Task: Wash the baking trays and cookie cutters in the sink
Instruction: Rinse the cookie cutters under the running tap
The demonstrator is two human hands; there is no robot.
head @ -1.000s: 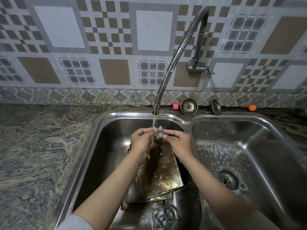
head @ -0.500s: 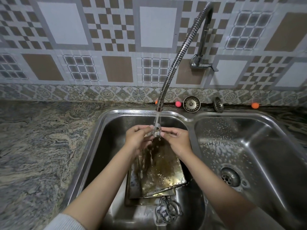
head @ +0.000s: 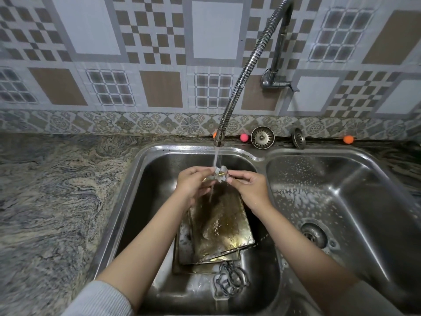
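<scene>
So at the near edge of the left basin (head: 127,201) there's a little heap of cookie cutters (head: 230,279) lying on the bottom. Can't tell if those are done or waiting, no suds on them that I can see. Just behind them the baking trays (head: 218,224) are stacked in the middle of the basin, top one looking brown and greasy with water running over it, so I'd guess they still need a proper scrub. Further back, the left hand (head: 193,185) and right hand (head: 249,189) each pinch one small cutter (head: 219,174) between fingertips, right under the stream from the tap (head: 219,140). The right basin (head: 341,179) has soap spatter. I'd say it's early to midway.
</scene>
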